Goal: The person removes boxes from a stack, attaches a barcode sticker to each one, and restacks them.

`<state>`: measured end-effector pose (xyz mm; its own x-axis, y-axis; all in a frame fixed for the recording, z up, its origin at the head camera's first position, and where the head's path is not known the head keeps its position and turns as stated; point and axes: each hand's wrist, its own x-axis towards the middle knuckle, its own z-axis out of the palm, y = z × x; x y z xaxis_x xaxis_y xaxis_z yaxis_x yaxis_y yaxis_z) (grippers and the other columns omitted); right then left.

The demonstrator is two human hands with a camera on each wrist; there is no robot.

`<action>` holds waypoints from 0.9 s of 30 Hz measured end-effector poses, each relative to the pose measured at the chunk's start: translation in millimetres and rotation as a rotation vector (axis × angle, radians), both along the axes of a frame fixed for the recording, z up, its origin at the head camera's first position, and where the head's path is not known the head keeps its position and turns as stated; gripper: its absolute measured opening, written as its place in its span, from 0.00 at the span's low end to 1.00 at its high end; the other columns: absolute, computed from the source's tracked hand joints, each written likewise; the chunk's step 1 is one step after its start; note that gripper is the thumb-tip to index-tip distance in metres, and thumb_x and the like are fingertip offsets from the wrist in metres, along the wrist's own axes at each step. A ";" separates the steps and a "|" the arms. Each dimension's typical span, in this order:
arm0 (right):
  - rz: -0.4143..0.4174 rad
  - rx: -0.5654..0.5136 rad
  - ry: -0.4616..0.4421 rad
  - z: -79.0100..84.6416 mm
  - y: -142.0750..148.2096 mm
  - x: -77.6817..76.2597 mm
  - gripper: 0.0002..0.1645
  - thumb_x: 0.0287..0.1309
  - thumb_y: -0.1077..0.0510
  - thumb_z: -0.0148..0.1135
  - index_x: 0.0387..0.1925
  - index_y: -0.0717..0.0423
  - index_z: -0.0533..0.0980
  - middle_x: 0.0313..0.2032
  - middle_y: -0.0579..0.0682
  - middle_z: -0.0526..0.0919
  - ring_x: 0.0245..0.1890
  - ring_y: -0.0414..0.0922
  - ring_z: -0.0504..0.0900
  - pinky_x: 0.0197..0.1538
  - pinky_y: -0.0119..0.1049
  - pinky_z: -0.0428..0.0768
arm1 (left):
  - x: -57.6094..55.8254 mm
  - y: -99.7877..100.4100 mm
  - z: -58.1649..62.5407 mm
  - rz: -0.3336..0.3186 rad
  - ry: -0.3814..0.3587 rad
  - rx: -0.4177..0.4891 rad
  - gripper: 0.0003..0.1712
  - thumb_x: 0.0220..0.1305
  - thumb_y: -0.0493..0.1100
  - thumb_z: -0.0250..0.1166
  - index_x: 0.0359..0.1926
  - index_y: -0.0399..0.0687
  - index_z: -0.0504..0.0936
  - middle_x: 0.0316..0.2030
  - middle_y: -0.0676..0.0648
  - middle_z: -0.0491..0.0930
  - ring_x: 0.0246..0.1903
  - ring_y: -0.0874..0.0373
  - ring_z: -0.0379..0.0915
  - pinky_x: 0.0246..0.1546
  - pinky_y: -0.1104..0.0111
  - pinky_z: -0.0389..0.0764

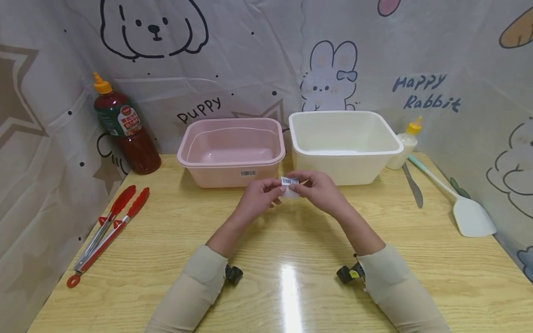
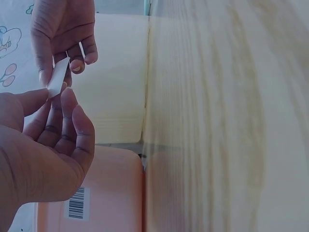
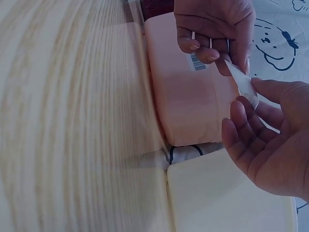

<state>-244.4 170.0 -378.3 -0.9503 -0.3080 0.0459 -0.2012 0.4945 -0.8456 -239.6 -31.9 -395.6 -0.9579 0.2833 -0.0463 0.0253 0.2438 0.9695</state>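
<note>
A small white barcode label (image 1: 290,181) is held up between both hands, in front of the two tubs. My left hand (image 1: 259,196) pinches its left side between thumb and fingers. From the other side, the right hand (image 1: 319,188) pinches the label too. Its pale, bent strip (image 2: 59,78) shows between the fingertips in the left wrist view, and the right wrist view has the same label (image 3: 241,84) edge-on. Behind the hands stand a pink tub (image 1: 220,173), with another barcode sticker (image 1: 248,173) on its front, and a cream-white tub (image 1: 345,169).
Red-handled tongs (image 1: 109,233) and a red sauce bottle (image 1: 129,125) are at the left. A yellow-capped bottle (image 1: 405,145), a grey knife (image 1: 412,185) and a white spatula (image 1: 470,215) lie or stand at the right. A printed cloth (image 1: 250,69) hangs behind the wooden table (image 1: 175,240).
</note>
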 end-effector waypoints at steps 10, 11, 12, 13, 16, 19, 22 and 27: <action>0.028 0.027 0.021 -0.6 -0.4 0.5 0.20 0.69 0.55 0.61 0.59 0.56 0.80 0.52 0.56 0.86 0.37 0.50 0.83 0.38 0.37 0.82 | 1.2 0.3 -0.8 0.006 -0.011 0.030 0.14 0.72 0.43 0.64 0.53 0.42 0.85 0.45 0.41 0.85 0.28 0.59 0.78 0.44 0.50 0.84; 0.026 0.025 0.021 -0.6 -0.1 0.4 0.20 0.70 0.55 0.61 0.59 0.56 0.80 0.52 0.56 0.86 0.37 0.50 0.83 0.38 0.37 0.82 | 1.4 0.2 -0.6 0.006 -0.009 0.028 0.14 0.72 0.43 0.64 0.53 0.42 0.85 0.44 0.42 0.85 0.28 0.59 0.77 0.44 0.50 0.84; 0.022 0.021 0.022 -0.3 0.0 0.5 0.19 0.70 0.55 0.61 0.59 0.56 0.80 0.52 0.56 0.86 0.37 0.49 0.83 0.38 0.37 0.82 | 1.5 0.1 -0.4 0.006 -0.007 0.025 0.14 0.72 0.43 0.64 0.53 0.42 0.85 0.43 0.43 0.85 0.28 0.59 0.77 0.44 0.50 0.84; 0.019 0.017 0.023 -0.2 0.1 0.5 0.19 0.70 0.55 0.61 0.59 0.55 0.81 0.53 0.56 0.86 0.37 0.48 0.83 0.39 0.38 0.83 | 1.8 0.0 -0.2 0.004 -0.005 0.021 0.14 0.72 0.42 0.64 0.53 0.42 0.85 0.42 0.43 0.85 0.28 0.59 0.77 0.44 0.50 0.84; 0.007 0.007 0.021 0.1 0.6 0.2 0.19 0.70 0.54 0.60 0.59 0.54 0.81 0.52 0.55 0.86 0.37 0.48 0.83 0.40 0.42 0.84 | 1.7 -0.2 -0.8 -0.001 0.001 0.013 0.14 0.72 0.42 0.63 0.53 0.42 0.85 0.40 0.44 0.84 0.28 0.59 0.76 0.43 0.50 0.84; -0.001 -0.005 0.012 -0.1 0.5 -0.1 0.21 0.71 0.53 0.60 0.61 0.52 0.79 0.50 0.56 0.86 0.39 0.48 0.84 0.44 0.49 0.85 | 1.3 0.1 -1.3 -0.005 0.007 0.010 0.14 0.72 0.41 0.63 0.53 0.41 0.85 0.39 0.44 0.84 0.27 0.59 0.76 0.42 0.51 0.84; -0.015 -0.035 -0.004 -0.7 -0.1 -0.9 0.26 0.71 0.53 0.61 0.67 0.51 0.73 0.48 0.60 0.85 0.41 0.49 0.85 0.49 0.54 0.86 | 0.4 0.7 -1.8 -0.003 0.006 0.008 0.14 0.72 0.41 0.63 0.53 0.40 0.85 0.38 0.43 0.84 0.26 0.59 0.75 0.41 0.53 0.85; -0.048 -0.073 -0.015 -2.5 0.5 -2.6 0.27 0.71 0.54 0.61 0.68 0.54 0.69 0.47 0.63 0.85 0.41 0.53 0.86 0.51 0.55 0.86 | 0.0 1.8 -1.7 0.001 -0.001 -0.002 0.14 0.71 0.40 0.64 0.54 0.40 0.85 0.39 0.42 0.85 0.26 0.59 0.75 0.36 0.62 0.84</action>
<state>-247.0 170.5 -380.8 -0.9646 -0.2585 0.0519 -0.1655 0.4404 -0.8824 -239.6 -30.1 -397.2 -0.9581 0.2824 -0.0480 0.0238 0.2454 0.9691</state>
